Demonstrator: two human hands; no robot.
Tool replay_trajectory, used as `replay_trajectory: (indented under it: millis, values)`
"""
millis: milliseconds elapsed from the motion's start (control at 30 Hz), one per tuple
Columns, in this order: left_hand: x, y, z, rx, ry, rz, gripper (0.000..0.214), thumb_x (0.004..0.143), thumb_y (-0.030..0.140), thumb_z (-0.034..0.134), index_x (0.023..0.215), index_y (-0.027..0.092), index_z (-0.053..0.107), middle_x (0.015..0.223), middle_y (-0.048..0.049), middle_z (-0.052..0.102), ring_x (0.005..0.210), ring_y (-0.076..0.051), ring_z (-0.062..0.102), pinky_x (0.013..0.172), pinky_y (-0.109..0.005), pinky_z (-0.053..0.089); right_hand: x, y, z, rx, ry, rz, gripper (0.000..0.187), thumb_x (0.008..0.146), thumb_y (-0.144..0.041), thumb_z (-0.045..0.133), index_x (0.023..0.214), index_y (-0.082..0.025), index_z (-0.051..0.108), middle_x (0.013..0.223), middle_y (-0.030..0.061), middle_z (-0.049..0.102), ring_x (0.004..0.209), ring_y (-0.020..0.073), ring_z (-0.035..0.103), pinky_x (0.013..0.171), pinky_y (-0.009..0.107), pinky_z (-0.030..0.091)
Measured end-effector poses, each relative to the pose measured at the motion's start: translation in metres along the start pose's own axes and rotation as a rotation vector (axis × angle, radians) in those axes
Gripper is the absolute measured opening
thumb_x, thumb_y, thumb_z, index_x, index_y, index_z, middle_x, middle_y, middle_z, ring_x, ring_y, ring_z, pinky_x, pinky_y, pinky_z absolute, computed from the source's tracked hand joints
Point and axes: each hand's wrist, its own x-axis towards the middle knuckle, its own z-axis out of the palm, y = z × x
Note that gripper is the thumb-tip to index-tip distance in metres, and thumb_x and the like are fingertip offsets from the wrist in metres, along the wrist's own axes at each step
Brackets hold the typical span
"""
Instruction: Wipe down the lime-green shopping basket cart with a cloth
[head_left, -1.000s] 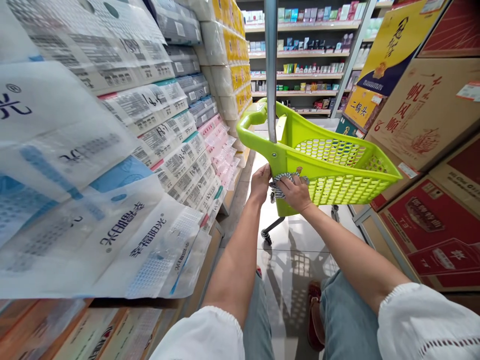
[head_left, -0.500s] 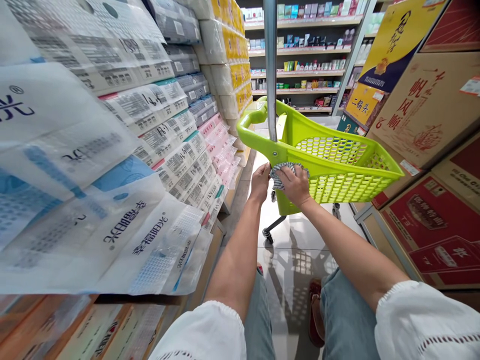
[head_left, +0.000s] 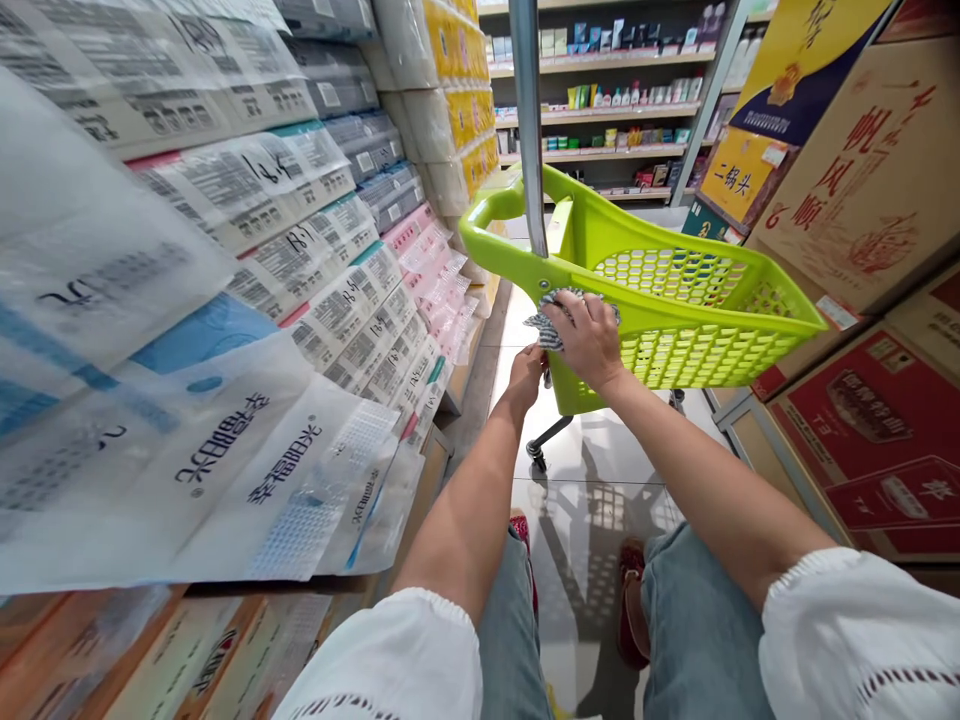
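Observation:
A bright green plastic shopping cart [head_left: 712,340] with perforated sides stands in front of me, a metal pole [head_left: 529,120] rising at its near end. My right hand [head_left: 589,338] presses a grey-and-white patterned cloth [head_left: 550,325] against the cart's side, below a small bolt. The fingers are bent over the cloth, which bunches out to the left. Just below and to the left, my left hand [head_left: 528,375] is closed at the cart's lower near edge. Its fingertips are partly hidden, so I cannot make out exactly what they grip.
Stacked paper packs [head_left: 300,250] line the left side, their plastic wrap jutting out. Cardboard cartons [head_left: 847,180] and red boxes [head_left: 877,440] are piled on the right. Shelves with small goods [head_left: 600,115] stand at the back. One cart wheel [head_left: 537,455] rests on the tiled floor.
My right hand and the cloth have shifted slightly up the cart's side, and more cloth shows at the left. My left hand stays by the lower edge. The view has tilted down a little.

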Motion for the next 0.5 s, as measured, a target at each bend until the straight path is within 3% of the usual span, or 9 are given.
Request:
replay_trajectory:
  millis: [133, 333, 433, 500]
  values:
    - [0.001, 0.007, -0.002, -0.031, 0.026, -0.058, 0.008, 0.08, 0.023, 0.06, 0.081, 0.016, 0.063, 0.072, -0.0018, 0.063, 0.073, -0.013, 0.059, 0.073, -0.026, 0.048, -0.021, 0.002, 0.021, -0.02, -0.05, -0.055, 0.036, 0.094, -0.03, 0.04, 0.126, -0.025, 0.056, 0.133, 0.0086, 0.054, 0.109, 0.0287, 0.042, 0.086, 0.042, 0.029]
    - [0.003, 0.01, -0.003, -0.078, 0.031, -0.102, 0.018, 0.079, 0.032, 0.067, 0.076, 0.015, 0.062, 0.074, -0.0024, 0.064, 0.076, -0.012, 0.059, 0.081, -0.029, 0.048, -0.08, 0.011, 0.052, -0.031, -0.255, -0.312, 0.033, 0.095, -0.021, 0.036, 0.114, -0.018, 0.062, 0.124, 0.011, 0.059, 0.097, 0.0239, 0.047, 0.077, 0.038, 0.028]
    - [0.004, 0.009, -0.003, -0.067, 0.037, -0.1, 0.021, 0.079, 0.035, 0.068, 0.075, 0.015, 0.062, 0.074, -0.0028, 0.064, 0.079, -0.013, 0.06, 0.085, -0.031, 0.048, -0.085, 0.013, 0.055, -0.032, -0.285, -0.361, 0.033, 0.095, -0.019, 0.035, 0.112, -0.016, 0.063, 0.122, 0.0119, 0.061, 0.095, 0.0237, 0.048, 0.076, 0.039, 0.028]
    - [0.005, 0.008, -0.004, -0.053, 0.038, -0.091, 0.02, 0.079, 0.035, 0.067, 0.077, 0.015, 0.063, 0.074, -0.0029, 0.064, 0.079, -0.014, 0.06, 0.084, -0.031, 0.048, -0.074, 0.014, 0.05, -0.039, -0.253, -0.354, 0.034, 0.095, -0.02, 0.035, 0.115, -0.017, 0.062, 0.124, 0.0117, 0.06, 0.099, 0.025, 0.048, 0.078, 0.04, 0.029]
